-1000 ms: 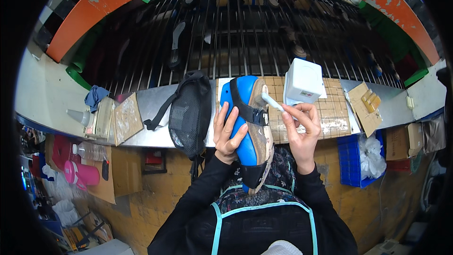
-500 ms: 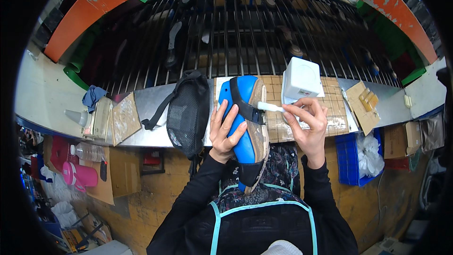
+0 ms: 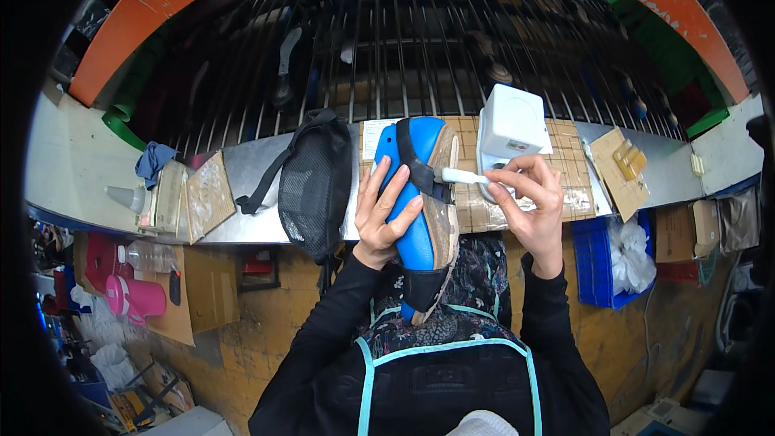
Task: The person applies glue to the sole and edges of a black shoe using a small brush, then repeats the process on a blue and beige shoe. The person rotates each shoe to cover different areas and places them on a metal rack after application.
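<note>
My left hand [image 3: 381,211] grips a blue shoe last fitted with a black-strapped sandal [image 3: 441,222], its cork-coloured side turned to the right. The sandal's upper part lies over the table edge and its lower end rests near my lap. Between the thumb and fingers of my right hand [image 3: 533,202] is a small white-handled brush [image 3: 463,176]. The brush's tip meets the side of the sandal by the black strap; its bristles are hard to make out. Just beyond my right hand stands a white box-shaped container [image 3: 514,123] on a white base.
A black mesh bag [image 3: 313,194] lies left of the sandal. Cardboard [image 3: 571,186] covers the table's middle. Beyond runs a rack of metal bars [image 3: 379,48] with shoes below. Yellow blocks [image 3: 629,160] sit on a board at right; a blue crate [image 3: 593,268] stands below the table.
The view has shifted slightly. The brush's tip has moved a little along the sandal's side, near the strap. Both hands keep their holds.
</note>
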The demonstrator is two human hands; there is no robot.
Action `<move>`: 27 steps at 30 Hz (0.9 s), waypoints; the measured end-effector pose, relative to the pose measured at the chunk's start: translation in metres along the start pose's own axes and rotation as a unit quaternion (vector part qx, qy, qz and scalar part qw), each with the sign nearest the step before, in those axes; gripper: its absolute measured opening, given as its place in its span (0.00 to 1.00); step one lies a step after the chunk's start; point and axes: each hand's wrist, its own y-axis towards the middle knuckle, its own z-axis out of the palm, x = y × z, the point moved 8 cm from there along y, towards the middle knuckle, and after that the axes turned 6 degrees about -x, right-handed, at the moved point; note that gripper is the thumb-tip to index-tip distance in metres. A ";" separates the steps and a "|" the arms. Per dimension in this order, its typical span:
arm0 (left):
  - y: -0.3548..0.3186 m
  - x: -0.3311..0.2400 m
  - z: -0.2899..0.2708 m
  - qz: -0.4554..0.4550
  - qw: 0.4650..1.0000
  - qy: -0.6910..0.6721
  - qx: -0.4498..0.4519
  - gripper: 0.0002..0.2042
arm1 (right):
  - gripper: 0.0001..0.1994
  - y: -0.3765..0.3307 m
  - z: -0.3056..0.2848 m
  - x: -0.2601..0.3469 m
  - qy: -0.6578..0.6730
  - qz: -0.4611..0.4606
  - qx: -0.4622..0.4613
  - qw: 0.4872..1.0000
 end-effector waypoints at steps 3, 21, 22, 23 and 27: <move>0.001 0.000 0.001 -0.003 1.000 -0.004 0.000 0.18 | 0.10 -0.001 -0.004 0.008 -0.047 -0.053 -0.016 0.997; 0.011 0.004 0.004 -0.008 0.999 -0.039 0.005 0.19 | 0.09 0.014 -0.007 0.009 0.016 -0.082 0.051 0.995; 0.011 0.004 0.004 -0.009 0.999 -0.046 0.001 0.19 | 0.09 0.014 -0.009 0.010 -0.002 -0.084 0.025 0.996; 0.012 0.003 0.004 -0.008 0.999 -0.049 -0.002 0.19 | 0.09 0.014 -0.012 0.011 -0.020 -0.086 0.000 0.996; 0.013 0.003 0.004 -0.004 0.999 -0.052 -0.012 0.18 | 0.09 0.009 -0.008 0.012 -0.015 -0.074 0.060 0.995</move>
